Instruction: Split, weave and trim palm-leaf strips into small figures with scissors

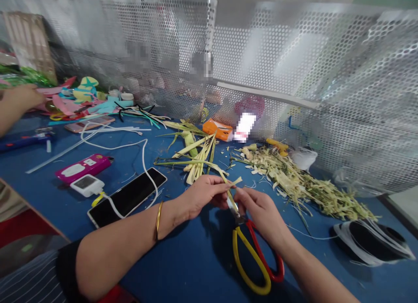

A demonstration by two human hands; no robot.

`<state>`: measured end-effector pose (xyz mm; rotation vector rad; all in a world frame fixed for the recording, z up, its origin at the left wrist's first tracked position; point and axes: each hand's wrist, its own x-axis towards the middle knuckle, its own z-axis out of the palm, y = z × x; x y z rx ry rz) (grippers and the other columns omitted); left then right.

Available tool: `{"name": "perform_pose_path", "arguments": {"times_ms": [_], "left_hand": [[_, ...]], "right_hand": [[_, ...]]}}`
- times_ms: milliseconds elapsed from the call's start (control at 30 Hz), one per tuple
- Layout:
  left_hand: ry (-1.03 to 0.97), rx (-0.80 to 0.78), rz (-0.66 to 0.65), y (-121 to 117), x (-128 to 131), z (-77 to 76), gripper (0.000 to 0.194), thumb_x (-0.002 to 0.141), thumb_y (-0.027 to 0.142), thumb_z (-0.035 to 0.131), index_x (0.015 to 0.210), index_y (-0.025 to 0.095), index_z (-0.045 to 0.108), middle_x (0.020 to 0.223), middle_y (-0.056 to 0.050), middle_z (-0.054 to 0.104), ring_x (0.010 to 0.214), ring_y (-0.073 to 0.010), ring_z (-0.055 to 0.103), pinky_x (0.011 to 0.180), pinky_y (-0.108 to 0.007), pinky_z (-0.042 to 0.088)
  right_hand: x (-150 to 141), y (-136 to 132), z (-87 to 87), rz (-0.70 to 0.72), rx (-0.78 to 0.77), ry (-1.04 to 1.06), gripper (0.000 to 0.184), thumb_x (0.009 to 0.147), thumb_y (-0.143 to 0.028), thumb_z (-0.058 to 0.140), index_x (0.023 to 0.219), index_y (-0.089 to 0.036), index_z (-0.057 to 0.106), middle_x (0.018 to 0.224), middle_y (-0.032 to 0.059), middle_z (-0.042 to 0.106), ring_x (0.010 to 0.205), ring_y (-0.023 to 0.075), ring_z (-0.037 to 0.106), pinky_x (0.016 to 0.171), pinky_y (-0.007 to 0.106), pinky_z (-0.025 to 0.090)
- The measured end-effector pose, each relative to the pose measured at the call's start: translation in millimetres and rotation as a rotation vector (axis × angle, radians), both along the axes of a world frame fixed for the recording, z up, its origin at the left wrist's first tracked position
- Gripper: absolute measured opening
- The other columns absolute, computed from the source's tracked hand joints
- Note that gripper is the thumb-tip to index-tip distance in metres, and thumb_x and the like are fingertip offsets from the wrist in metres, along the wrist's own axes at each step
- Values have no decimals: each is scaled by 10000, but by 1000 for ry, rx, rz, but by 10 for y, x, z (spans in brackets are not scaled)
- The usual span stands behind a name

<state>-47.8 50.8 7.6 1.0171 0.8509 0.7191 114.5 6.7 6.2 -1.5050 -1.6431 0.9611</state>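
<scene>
My left hand [207, 192], a gold bangle on its wrist, pinches a pale green corn husk strip [219, 169] between thumb and fingers. Close beside it, the closed fingers of my right hand [257, 207] meet the same strip near its folded end. Just under both hands lies a pair of scissors [250, 255] with one yellow and one red handle; no fingers are through the loops, and the blades are partly hidden. More long husk strips [199, 163] lie beyond my left hand, around a green husk-wrapped piece [189, 142].
Shredded husk [300, 181] is heaped at right, near a spool of white string [372, 242]. A dark phone [130, 196], a magenta device [83, 167] and a white cable [143, 155] lie left. Another person's hand [22, 98] is at far left. A perforated metal screen [261, 55] stands behind.
</scene>
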Motion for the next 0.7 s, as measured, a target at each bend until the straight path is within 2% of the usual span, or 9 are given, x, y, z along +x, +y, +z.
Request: {"name": "perform_pose_path", "arguments": {"times_ms": [100,167,267,367,567,700], "left_hand": [[3,2,-60,-17,8,0,284,808,384,642,682,133,601,577,7,575,488,-98,568,553,-244,485],[16,5,-67,-23,15,-11,324,820,426,621,669,142,583,574,6,573,489,-103,569,565,-258,495],[52,63,-81,-28,16,-35,333,789,453,656,684,144,588,552,19,554,481,-101,552,566,-262,497],[107,148,-103,-42,16,-55,302,756,429,698,767,134,633,545,31,544,475,-88,530,543,-232,467],[157,212,-138,-74,32,-40,255,793,386,650,726,141,623,510,32,538,466,-86,520,519,-206,418],[199,235,-151,-75,25,-3,219,801,344,621,771,133,668,491,30,535,455,-82,508,524,-201,404]], "right_hand": [[7,61,-40,-121,-32,265,362,809,-541,571,713,-191,578,578,-24,531,552,134,494,565,256,394],[-15,71,-42,-167,3,334,300,763,-476,644,708,-185,599,583,-24,537,568,133,498,578,256,404],[-53,60,-17,-220,58,335,245,735,-405,674,660,-181,609,579,-19,545,582,133,500,577,254,404],[-66,42,-2,-204,63,343,228,736,-387,665,652,-182,612,590,-16,559,589,132,501,574,252,400],[-41,39,-56,-254,99,268,288,759,-391,636,571,-194,541,530,-34,512,543,116,442,554,250,356],[-7,68,-54,-270,96,304,300,749,-399,634,555,-198,523,515,-36,505,527,116,439,554,258,359]]}}
